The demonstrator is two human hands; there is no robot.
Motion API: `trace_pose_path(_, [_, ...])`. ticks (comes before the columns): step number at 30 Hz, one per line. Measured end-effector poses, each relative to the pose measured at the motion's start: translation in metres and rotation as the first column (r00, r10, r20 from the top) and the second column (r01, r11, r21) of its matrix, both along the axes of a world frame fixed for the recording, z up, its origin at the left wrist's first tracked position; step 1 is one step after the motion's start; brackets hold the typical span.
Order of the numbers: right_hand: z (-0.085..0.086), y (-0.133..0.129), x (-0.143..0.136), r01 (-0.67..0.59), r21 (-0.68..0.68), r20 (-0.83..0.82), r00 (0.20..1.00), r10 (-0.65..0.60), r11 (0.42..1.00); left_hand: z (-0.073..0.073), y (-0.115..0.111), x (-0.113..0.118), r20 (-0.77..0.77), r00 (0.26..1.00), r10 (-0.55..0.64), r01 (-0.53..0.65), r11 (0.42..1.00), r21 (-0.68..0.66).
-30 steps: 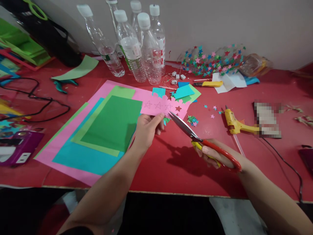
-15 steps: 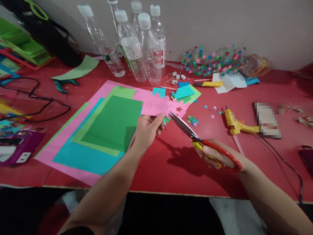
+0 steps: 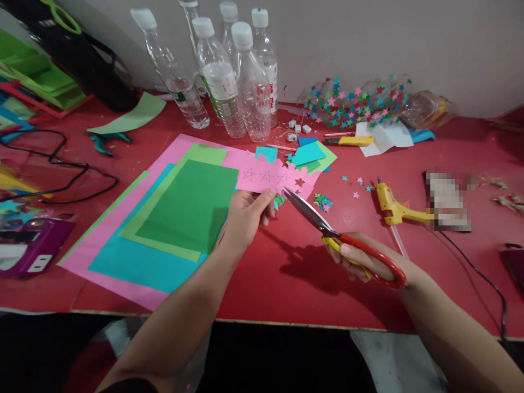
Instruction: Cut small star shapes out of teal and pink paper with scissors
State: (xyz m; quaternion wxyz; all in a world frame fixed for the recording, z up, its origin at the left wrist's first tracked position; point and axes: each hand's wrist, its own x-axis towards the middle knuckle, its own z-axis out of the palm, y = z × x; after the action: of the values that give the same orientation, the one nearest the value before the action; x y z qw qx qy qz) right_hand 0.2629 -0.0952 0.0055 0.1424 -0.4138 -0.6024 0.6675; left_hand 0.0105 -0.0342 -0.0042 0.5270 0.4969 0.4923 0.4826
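My left hand (image 3: pixel 249 215) pinches the lower edge of a pink paper strip (image 3: pixel 256 174), which has star outlines drawn on it, a star-shaped hole and a jagged top edge. In my right hand (image 3: pixel 354 256) are scissors (image 3: pixel 309 210) with one red and one yellow handle. Their blades point up and left, with the tips at the strip's lower edge beside my left thumb. Several small cut stars (image 3: pixel 323 202) lie to the right of the strip. Under my left forearm and hand spreads a stack of green, blue and pink sheets (image 3: pixel 188 204).
Plastic bottles (image 3: pixel 251 87) stand along the wall. A star-covered bottle (image 3: pixel 356 103) lies behind a yellow cutter (image 3: pixel 356 141). At the right are a yellow glue gun (image 3: pixel 393 204) and its cord; at the left, a purple device (image 3: pixel 39 245), black cables and pliers (image 3: pixel 102 144).
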Motion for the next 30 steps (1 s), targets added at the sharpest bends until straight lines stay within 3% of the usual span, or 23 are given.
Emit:
trace_pose_path(15, [0.002,0.000,-0.006,0.016,-0.004,-0.015,1.000,-0.017,1.000,0.004,-0.002,0.001,-0.032,0.999,-0.040,0.040,0.999,0.008])
trace_pose_path(21, [0.004,-0.001,-0.011,0.079,0.064,0.108,0.991,-0.086,0.995,0.004,-0.002,0.001,-0.050,0.997,-0.061,0.060,0.998,-0.009])
trace_pose_path(30, [0.007,0.000,-0.015,0.072,0.052,0.141,0.987,-0.078,0.996,0.009,0.001,-0.001,0.080,0.988,-0.129,0.136,0.986,-0.098])
